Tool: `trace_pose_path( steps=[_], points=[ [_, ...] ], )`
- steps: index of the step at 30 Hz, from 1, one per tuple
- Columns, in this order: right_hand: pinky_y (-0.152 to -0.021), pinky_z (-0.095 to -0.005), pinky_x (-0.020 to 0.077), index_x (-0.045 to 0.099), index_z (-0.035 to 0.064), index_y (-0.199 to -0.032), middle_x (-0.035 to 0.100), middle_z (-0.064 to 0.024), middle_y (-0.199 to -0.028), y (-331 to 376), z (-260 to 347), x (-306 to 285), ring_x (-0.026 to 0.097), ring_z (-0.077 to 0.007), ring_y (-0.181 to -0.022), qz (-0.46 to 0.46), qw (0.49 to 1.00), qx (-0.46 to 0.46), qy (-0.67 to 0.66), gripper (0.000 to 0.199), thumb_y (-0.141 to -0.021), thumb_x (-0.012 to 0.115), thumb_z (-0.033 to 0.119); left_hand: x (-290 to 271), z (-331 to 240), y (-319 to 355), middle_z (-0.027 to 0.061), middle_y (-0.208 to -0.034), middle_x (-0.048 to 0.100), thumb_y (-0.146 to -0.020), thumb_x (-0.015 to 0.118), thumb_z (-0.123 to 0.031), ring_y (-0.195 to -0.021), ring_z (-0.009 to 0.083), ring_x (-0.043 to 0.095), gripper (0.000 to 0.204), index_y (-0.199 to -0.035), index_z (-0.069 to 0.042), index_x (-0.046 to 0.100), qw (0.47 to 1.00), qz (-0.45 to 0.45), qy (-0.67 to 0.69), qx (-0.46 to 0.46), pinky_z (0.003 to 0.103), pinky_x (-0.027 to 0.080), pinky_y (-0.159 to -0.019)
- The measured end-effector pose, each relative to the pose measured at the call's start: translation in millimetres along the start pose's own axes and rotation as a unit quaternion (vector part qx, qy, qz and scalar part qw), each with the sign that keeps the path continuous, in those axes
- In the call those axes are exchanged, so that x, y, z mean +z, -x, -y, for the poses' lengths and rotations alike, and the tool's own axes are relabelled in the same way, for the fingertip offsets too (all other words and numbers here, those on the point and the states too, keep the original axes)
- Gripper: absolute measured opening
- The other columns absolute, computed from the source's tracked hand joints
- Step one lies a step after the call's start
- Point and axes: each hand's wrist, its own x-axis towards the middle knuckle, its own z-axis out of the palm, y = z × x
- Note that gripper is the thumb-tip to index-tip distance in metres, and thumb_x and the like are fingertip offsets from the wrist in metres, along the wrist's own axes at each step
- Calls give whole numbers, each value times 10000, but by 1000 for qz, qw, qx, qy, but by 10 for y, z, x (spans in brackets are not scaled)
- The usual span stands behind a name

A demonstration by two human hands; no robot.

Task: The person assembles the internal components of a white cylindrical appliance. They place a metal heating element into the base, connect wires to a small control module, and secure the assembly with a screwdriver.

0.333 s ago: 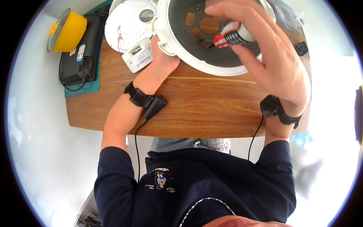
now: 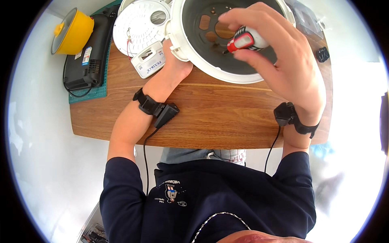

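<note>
Screwdriver [image 2: 245,41]: hangs tilted over the opening of the white housing [image 2: 227,76], with a red, white and black handle, slightly blurred; points its short dark tip down and leftward into the housing.

Right hand [image 2: 293,69]: reaches over the near right rim of the housing; curls part-way closed around the handle, with thumb against the lower side and forefinger raised clear; holds nothing but the screwdriver.

White housing: lies with its round mouth facing up; shows a dark grey interior and, through cut-outs in the bottom, brown wood. Carries a white bracket [image 2: 178,53] at its left edge.

Left hand [image 2: 178,65]: rests at the bracket on the left edge of the housing; hides most fingers behind it, so cannot tell how far closed or whether gripping.

Immediately left of the housing: round perforated white cover [image 2: 139,26]; nearer the body, white rectangular module [image 2: 149,60], beside red wire [image 2: 129,48].

Farther left of the housing: yellow pot [image 2: 77,34], above black appliance [image 2: 83,73], with green mat [image 2: 101,87] partly beneath.

Right of the housing: clear plastic container [image 2: 304,18] and small black object [image 2: 323,54].

Below and around the housing: wooden bench [image 2: 223,117].

On both wrists, nearer the body than the housing: black straps [image 2: 149,104] with corded devices [image 2: 166,115].
</note>
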Motion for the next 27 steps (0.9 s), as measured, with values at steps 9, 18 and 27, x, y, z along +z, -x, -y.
trace_pose_path(
  steps=[9, 18, 27],
  points=[
    [-886, -367, 568, 631, 43, -1301, 702, -141, -1156, 32, 187, -110, 704, -308, -1039, 44, 997, 38, 53, 533, -789, 759, -34, 65, 82, -25, 86, -1417, 600, -1107, 390, -284, -1257, 252, 622, 411, -1447, -89, 516, 999, -12, 37, 18, 439, 567, -1036],
    [-694, -346, 555, 638, 74, -1125, 712, -69, -997, 69, 284, -74, 691, -278, -811, -31, 987, 130, 91, 349, -821, 809, 94, 194, 72, -50, 86, -1440, 570, -1101, 435, -342, -1247, 259, 616, 447, -1483, -115, 488, 997, 25, 13, 74, 453, 580, -1002],
    [-603, -406, 525, 578, 61, -1053, 659, -98, -876, 65, 310, 85, 666, -328, -705, -114, 974, 163, 107, 300, -853, 797, 107, 393, 12, 82, 79, -1481, 540, -1080, 444, -415, -1264, 268, 609, 515, -1516, -141, 455, 998, -19, 39, 37, 452, 581, -996]
  ],
)
